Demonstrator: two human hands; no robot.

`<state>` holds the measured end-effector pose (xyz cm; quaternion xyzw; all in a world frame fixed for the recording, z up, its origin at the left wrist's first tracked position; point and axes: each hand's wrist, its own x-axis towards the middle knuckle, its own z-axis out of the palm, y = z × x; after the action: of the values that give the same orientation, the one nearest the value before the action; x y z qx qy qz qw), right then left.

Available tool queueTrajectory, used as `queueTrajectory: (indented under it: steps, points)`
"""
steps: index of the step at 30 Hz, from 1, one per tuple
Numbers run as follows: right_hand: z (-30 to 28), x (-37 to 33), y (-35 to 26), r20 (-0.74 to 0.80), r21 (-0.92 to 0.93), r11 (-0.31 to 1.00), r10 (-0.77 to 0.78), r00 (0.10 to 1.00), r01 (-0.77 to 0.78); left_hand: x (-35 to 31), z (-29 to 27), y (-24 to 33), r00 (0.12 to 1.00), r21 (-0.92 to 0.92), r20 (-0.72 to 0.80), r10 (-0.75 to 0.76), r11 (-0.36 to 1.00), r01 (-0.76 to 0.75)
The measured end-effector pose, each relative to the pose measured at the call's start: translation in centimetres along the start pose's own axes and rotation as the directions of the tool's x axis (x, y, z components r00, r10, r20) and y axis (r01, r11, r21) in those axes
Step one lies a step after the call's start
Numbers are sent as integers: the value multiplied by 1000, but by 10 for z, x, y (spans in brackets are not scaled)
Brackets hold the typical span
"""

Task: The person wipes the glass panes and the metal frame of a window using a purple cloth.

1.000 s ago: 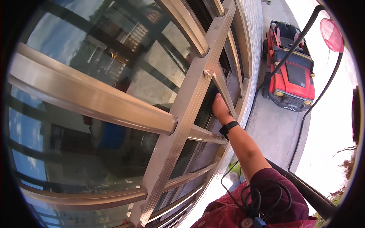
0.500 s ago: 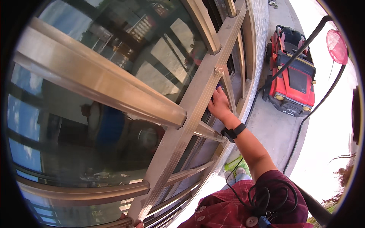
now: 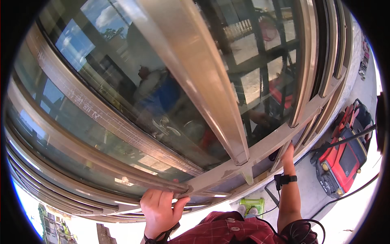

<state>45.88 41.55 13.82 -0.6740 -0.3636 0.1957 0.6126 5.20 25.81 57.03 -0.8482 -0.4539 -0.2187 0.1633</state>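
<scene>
Gripping a bronze metal frame bar (image 3: pixel 122 171) from below, the left hand (image 3: pixel 159 211) has its fingers curled over the bar's edge — clenched on it. Right hand (image 3: pixel 287 155) — reaching up against a lower frame rail (image 3: pixel 284 140), fingers hidden, so its hold cannot be told. Black wrist strap (image 3: pixel 285 179) just below that hand. Red ride-on toy car (image 3: pixel 345 156) well off to its right, on the concrete ground (image 3: pixel 308 191).

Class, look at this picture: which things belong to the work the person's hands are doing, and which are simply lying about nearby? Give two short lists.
In hand:
- left hand, gripping a bar of the metal door frame
- right hand, pressed on a lower frame bar
- glass pane set in that frame

Lying about:
- red toy car on the pavement
- black cable across it
- green footwear below
</scene>
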Motion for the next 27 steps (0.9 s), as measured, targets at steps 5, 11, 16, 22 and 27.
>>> queueTrajectory:
  steps: [5, 11, 16, 22, 27]
  points:
    - [-31, -95, -189, -170, -7, 972, -233, 958, 235, -14, -14, -2, 998, -16, -45, -47, 999, 47]
    - [-80, -153, -270, -228, 132, 919, -336, 914, 371, -9, -14, 1, 996, -84, -81, -49, 996, 42]
    - [-71, -202, -295, 176, 180, 857, -512, 841, 484, -7, -10, -3, 996, -90, -84, -32, 996, 24]
    - [-10, -237, -270, 353, 250, 860, -510, 785, 446, -8, -15, -3, 996, -99, -83, -22, 995, 14]
    - [28, -224, -270, 319, 284, 773, -634, 705, 567, -11, -18, 1, 996, -120, -85, -19, 993, 9]
